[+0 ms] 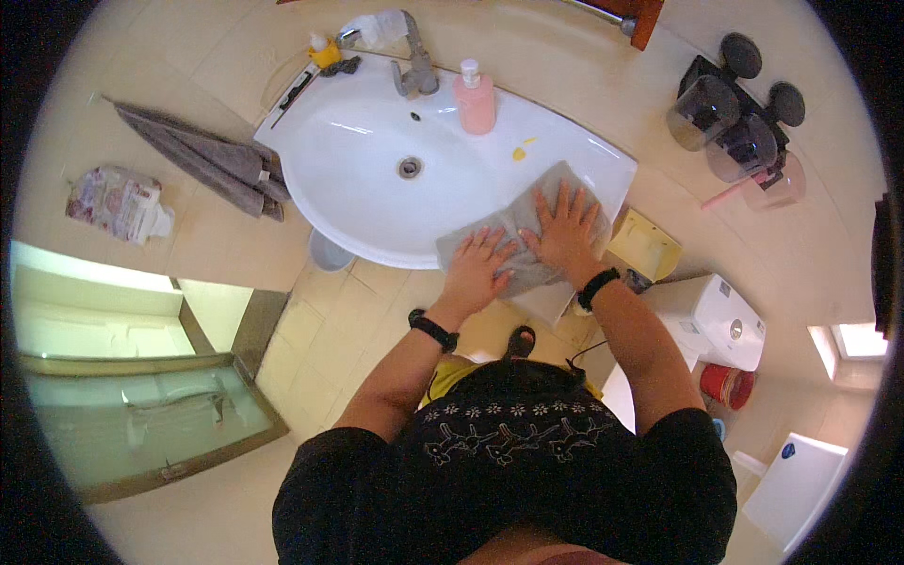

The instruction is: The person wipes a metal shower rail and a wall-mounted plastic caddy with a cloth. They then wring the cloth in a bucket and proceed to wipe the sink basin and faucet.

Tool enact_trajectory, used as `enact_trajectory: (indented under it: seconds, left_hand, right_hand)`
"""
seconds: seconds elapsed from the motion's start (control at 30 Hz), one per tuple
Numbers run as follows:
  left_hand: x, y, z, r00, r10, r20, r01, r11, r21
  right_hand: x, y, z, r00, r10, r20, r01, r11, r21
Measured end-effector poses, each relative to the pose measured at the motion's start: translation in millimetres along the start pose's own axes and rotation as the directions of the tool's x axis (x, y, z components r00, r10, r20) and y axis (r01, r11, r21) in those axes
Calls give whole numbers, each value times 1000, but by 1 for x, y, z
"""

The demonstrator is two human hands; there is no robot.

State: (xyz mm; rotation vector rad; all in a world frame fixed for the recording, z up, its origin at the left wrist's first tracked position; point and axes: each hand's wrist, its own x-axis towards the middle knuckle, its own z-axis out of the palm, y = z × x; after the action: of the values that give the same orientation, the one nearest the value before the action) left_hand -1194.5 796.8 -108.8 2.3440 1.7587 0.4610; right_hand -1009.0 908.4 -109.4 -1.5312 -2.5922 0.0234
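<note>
A grey cloth [514, 217] lies spread over the right part of a white washbasin [353, 198], its near side draping over the front edge. My right hand [563, 233] rests flat on the cloth with the fingers spread. Lower and to the left, my left hand [477, 272] also lies palm down on it, near the basin's rim. Just beyond the cloth, a yellow smear [520, 153] marks the white surface. A pink pump bottle [475, 106] stands behind that, beside the grey faucet [421, 70].
A dark grey towel [205, 159] hangs left of the basin. On the right wall are dark-framed tumbler holders [741, 152]. A yellow box [644, 246] and a white toilet tank [720, 321] sit beside the basin's right end. A yellow container [325, 54] occupies the back left corner.
</note>
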Motion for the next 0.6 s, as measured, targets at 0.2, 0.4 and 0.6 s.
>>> enact_trajectory:
  seconds: [0.2,0.4,0.6]
  left_hand:
    - [-58,-37,-35,997,74,26,-71,991,-116]
    - [-53,-40,-18,983,-27,-184,-17,972,-236]
    - [-42,-35,-17,979,-64,-193,16,971,-240]
  right_hand:
    - [-81,-64,0,989,-131,-63,138,983,119]
    - [-95,-47,-6,948,-317,32,301,924,236]
    - [-94,-67,-8,958,-239,156,214,964,158]
